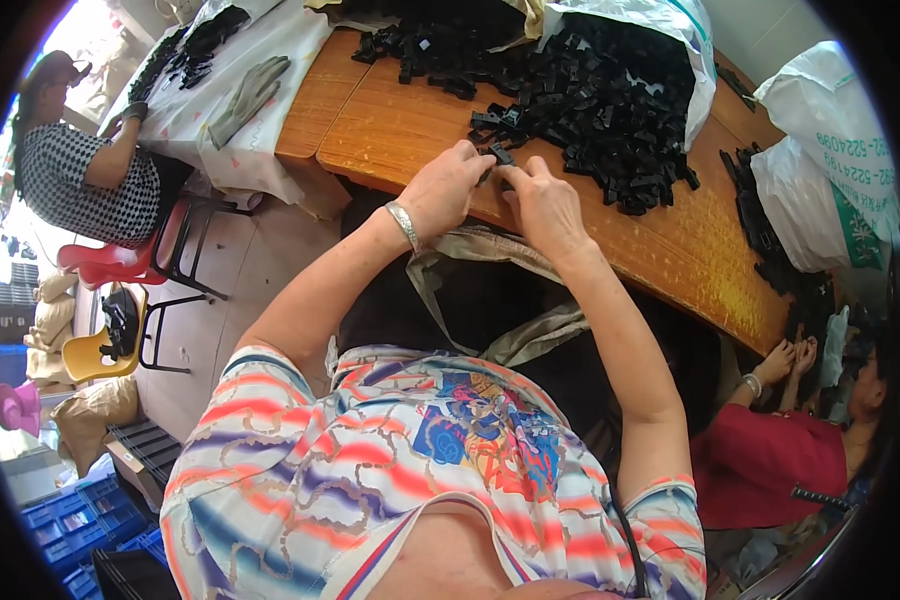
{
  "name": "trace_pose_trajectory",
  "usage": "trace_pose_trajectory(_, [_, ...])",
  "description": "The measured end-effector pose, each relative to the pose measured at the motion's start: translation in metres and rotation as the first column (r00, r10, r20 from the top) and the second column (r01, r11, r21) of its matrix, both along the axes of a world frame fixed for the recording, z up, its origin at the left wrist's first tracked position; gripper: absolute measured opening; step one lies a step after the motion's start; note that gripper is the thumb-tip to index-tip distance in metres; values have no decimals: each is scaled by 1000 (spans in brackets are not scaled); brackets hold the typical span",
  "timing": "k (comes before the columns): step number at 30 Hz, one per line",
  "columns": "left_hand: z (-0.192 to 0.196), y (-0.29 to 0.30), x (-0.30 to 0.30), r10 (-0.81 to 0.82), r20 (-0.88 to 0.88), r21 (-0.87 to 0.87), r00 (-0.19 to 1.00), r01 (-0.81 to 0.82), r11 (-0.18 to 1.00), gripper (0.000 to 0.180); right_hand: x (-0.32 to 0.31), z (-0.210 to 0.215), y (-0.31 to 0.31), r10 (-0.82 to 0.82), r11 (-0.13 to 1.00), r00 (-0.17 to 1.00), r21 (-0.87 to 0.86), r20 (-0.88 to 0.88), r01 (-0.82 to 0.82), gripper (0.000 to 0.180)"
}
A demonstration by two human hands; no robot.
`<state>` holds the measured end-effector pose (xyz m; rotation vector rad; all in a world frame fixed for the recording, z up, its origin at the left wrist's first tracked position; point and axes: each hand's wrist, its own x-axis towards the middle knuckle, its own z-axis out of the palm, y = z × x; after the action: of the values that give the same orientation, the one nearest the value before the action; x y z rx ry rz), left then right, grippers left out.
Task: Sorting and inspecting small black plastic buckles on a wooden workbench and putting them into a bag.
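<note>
Both my hands meet over the near edge of the wooden table [685,255]. Between their fingertips is a small black plastic part [501,154]. My left hand [444,192], with a silver bracelet at its wrist, pinches the part from the left. From the other side, the fingers of my right hand [550,210] close on it too; they partly hide it. Just beyond lies a big heap of similar black plastic parts [620,120], spilling from a white sack [705,75]. Below my hands, in front of my lap, hangs an open dark bag with a tan rim [490,243].
At the left, a person in a checked top [90,185] sits by a cloth-covered table [270,150] with grey gloves [250,100] and black parts. White plastic bags [805,200] stand at the right, near a person in red [770,460]. Blue crates [85,520] are at lower left.
</note>
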<state>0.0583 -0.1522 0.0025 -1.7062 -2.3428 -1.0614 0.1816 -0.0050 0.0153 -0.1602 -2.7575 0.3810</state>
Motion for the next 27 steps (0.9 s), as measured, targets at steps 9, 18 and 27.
trace_pose_trajectory(9, [16,9,-13,-114,-303,-140,946,75,987,30,18,-8,25,-141,983,990,-123,-20,137,28])
trace_pose_trajectory(18, [1,0,-4,-131,-78,-65,988,126,990,35,18,7,10,-64,927,986,-374,-155,1,19])
trace_pose_trajectory(27, [-2,-14,-8,59,119,-113,991,-46,992,28,-9,3,-10,71,955,984,-272,-166,-115,24])
